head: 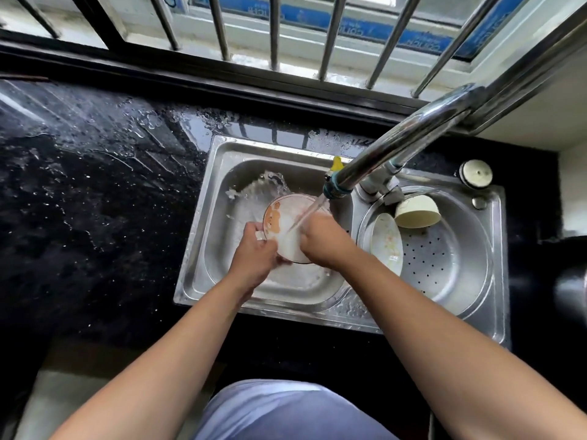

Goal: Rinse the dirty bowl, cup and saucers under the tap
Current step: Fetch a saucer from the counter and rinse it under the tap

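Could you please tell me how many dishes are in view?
3: a bear-print saucer held under the tap, left basin; a stained saucer and a tipped cream bowl, right basin. Others may be hidden.

I hold the round animal-printed ceramic saucer point(286, 223) in the steel left basin point(222, 173), under the curved chrome tap point(397, 144). In the steel right basin point(470, 249), a stained white saucer point(386, 239) leans at the left, in front of a tipped cream ceramic bowl point(417, 211).

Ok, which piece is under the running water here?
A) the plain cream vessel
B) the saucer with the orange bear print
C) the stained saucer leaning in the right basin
B: both hands, left hand and right hand, hold the bear-print saucer over the left basin, and the tap's stream lands on it.
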`<action>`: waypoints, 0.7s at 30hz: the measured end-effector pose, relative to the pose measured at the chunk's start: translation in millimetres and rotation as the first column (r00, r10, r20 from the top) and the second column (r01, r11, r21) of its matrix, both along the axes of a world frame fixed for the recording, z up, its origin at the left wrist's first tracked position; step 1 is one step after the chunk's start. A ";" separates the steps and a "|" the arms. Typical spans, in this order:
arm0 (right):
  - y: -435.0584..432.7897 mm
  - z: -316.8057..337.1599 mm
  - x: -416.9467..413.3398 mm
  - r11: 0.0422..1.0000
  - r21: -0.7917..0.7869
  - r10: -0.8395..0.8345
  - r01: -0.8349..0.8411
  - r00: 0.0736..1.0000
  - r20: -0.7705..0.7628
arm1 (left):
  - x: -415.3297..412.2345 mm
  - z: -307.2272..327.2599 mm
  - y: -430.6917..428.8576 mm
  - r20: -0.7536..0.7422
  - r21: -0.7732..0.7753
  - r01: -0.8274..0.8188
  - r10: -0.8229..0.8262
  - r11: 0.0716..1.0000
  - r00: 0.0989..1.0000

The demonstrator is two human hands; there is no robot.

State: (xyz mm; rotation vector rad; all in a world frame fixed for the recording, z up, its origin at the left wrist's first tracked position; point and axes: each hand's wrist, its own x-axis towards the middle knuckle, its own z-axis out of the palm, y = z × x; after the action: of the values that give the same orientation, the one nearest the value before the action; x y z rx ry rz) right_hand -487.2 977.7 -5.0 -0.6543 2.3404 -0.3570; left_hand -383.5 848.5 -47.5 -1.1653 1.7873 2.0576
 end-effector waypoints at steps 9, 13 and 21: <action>-1.0 -2.7 10.9 0.977 -0.105 -0.162 0.186 0.966 0.202 | -7.3 0.3 3.0 0.058 -0.027 -0.151 0.152 0.988 0.987; -7.6 -11.4 -0.7 0.989 0.014 -0.150 0.150 0.978 0.145 | -5.3 0.0 6.0 0.080 -0.020 -0.134 0.135 0.991 0.988; 0.1 -2.6 16.4 0.938 -0.212 -0.191 0.275 0.918 0.349 | -6.6 -2.0 6.0 0.102 0.000 -0.185 0.184 0.983 0.978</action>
State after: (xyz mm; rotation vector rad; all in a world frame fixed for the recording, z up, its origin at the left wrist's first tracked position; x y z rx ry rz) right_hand -470.8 977.8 -7.6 -0.3927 2.0728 -0.8262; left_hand -390.0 854.5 -49.6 -1.4558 1.6772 2.0588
